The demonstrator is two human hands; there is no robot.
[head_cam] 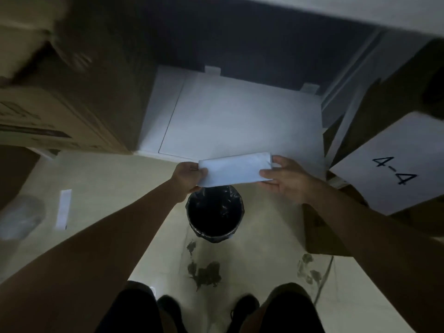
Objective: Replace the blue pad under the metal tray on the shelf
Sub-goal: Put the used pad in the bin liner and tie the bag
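At the centre of the frame, both hands hold a folded, pale blue-white rectangular pad (236,171) by its short ends: the left hand (188,177) pinches the left end, the right hand (284,180) grips the right end with the thumb on top. Just below the pad stands a round black bin lined with a dark plastic bag (214,213), on a pale tiled floor (108,179) marked by dark stains toward the bottom. Above the pad lies a flat white panel (235,121). Brown cardboard boxes (62,99) fill the upper left. At the right edge, a box bears a white sheet marked "4-4" (394,169).
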